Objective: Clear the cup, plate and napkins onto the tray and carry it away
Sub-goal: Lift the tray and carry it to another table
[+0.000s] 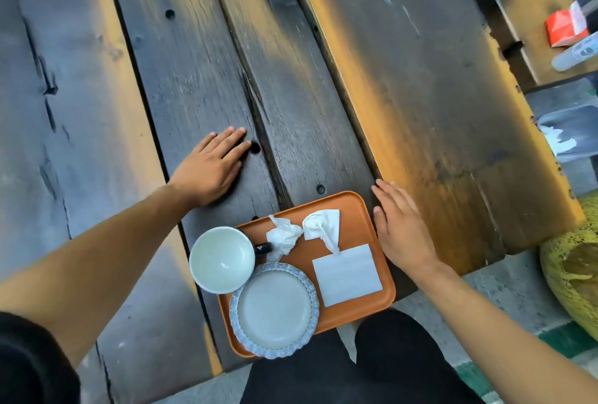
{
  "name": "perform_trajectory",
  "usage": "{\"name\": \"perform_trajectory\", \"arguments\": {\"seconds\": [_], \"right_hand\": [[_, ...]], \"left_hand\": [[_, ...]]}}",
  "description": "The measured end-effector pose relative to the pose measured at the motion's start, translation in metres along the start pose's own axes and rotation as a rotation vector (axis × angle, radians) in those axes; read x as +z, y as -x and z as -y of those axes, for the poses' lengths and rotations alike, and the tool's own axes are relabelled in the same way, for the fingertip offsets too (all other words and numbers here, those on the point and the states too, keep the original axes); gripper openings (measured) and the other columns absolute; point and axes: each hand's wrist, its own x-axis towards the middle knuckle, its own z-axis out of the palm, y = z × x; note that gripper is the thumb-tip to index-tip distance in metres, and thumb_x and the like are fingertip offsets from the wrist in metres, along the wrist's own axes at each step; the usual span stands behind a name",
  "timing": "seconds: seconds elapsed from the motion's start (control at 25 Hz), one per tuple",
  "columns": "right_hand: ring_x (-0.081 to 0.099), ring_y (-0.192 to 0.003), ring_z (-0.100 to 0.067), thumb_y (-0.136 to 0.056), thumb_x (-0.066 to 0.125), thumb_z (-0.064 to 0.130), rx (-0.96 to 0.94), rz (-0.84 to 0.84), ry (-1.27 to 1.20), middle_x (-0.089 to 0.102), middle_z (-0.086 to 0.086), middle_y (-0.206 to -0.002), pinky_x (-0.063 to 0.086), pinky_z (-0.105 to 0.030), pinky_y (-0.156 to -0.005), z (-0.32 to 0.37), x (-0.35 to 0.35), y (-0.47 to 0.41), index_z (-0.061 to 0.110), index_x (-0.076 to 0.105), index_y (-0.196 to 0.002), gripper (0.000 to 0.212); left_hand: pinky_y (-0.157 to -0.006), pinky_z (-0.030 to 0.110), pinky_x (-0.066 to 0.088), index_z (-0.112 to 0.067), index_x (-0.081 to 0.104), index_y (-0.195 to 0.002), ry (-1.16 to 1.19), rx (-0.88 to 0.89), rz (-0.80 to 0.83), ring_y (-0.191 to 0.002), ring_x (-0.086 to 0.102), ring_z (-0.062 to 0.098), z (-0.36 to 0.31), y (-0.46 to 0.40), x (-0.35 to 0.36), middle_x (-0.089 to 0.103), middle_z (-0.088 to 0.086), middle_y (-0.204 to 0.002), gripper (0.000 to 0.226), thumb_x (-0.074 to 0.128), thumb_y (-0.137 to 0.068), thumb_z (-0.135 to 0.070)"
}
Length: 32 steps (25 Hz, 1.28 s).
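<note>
An orange tray (356, 206) lies at the near edge of the dark wooden table (404, 96). On it stand a pale cup (221, 259) with a dark handle at the left and a grey plate (274, 310) with a blue frilled rim in front. Two crumpled white napkins (284, 237) (323, 225) and a flat folded napkin (347, 274) lie on the tray's right half. My left hand (212, 166) rests flat on the table, up and left of the tray, holding nothing. My right hand (403, 229) lies flat beside the tray's right edge, fingers apart.
A red and white carton (566, 28) and a clear bottle (576, 54) lie on a bench at the far right. Beyond the table's right edge a grey bin (576, 122) holds white paper. A yellow speckled object (572, 261) sits on the ground at right.
</note>
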Motion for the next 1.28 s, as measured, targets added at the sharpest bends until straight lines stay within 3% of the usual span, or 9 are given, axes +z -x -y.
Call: {"name": "perform_trajectory", "arguments": {"seconds": [0.24, 0.4, 0.64, 0.84, 1.08, 1.28], "right_hand": [[0.011, -0.156, -0.015, -0.099, 0.054, 0.007, -0.025, 0.135, 0.164, 0.025, 0.005, -0.167, 0.016, -0.032, -0.121, -0.024, -0.001, 0.025, 0.018, 0.032, -0.158, 0.063], [0.012, -0.156, -0.018, -0.096, 0.051, 0.002, -0.031, 0.168, 0.160, 0.024, -0.001, -0.167, 0.017, -0.033, -0.124, -0.033, 0.001, 0.046, 0.010, 0.035, -0.156, 0.062], [0.010, -0.155, -0.021, -0.094, 0.050, 0.006, -0.024, 0.246, 0.177, 0.021, -0.007, -0.167, 0.015, -0.035, -0.127, -0.049, 0.007, 0.086, 0.007, 0.033, -0.156, 0.064], [0.024, -0.148, -0.026, -0.093, 0.055, 0.010, -0.054, 0.250, 0.151, 0.032, -0.012, -0.158, 0.020, -0.032, -0.123, -0.054, 0.004, 0.117, 0.003, 0.038, -0.153, 0.062], [0.044, -0.129, -0.024, -0.094, 0.051, 0.015, -0.079, 0.306, 0.154, 0.048, -0.007, -0.139, 0.037, -0.033, -0.113, -0.073, 0.003, 0.158, 0.011, 0.050, -0.144, 0.050], [0.051, -0.121, -0.025, -0.094, 0.048, 0.023, -0.025, 0.543, 0.212, 0.052, -0.005, -0.130, 0.047, -0.037, -0.102, -0.089, 0.000, 0.171, 0.015, 0.060, -0.130, 0.038]], "left_hand": [[-0.119, 0.057, 0.031, -0.005, 0.045, -0.151, 0.110, -0.390, -0.012, -0.148, 0.035, 0.044, 0.018, 0.119, 0.020, 0.036, 0.020, -0.162, 0.062, 0.025, -0.101, -0.036], [-0.122, 0.056, 0.029, -0.007, 0.042, -0.152, 0.193, -0.554, -0.005, -0.151, 0.030, 0.042, -0.024, 0.185, 0.038, 0.033, 0.018, -0.164, 0.060, 0.033, -0.100, -0.034], [-0.113, 0.055, 0.042, -0.005, 0.055, -0.141, 0.295, -0.703, 0.015, -0.139, 0.045, 0.044, -0.110, 0.247, 0.058, 0.045, 0.021, -0.154, 0.055, 0.048, -0.091, -0.025], [-0.103, 0.048, 0.050, -0.004, 0.060, -0.135, 0.370, -0.839, 0.066, -0.124, 0.055, 0.038, -0.191, 0.292, 0.064, 0.054, 0.016, -0.141, 0.043, 0.060, -0.093, -0.013], [-0.100, 0.039, 0.050, -0.010, 0.056, -0.141, 0.490, -0.881, 0.114, -0.124, 0.056, 0.028, -0.283, 0.317, 0.066, 0.054, 0.005, -0.140, 0.042, 0.048, -0.100, -0.017], [-0.098, 0.035, 0.049, -0.016, 0.059, -0.137, 0.571, -0.984, 0.314, -0.124, 0.059, 0.026, -0.315, 0.325, 0.068, 0.059, 0.004, -0.140, 0.040, 0.044, -0.101, -0.027]]}}
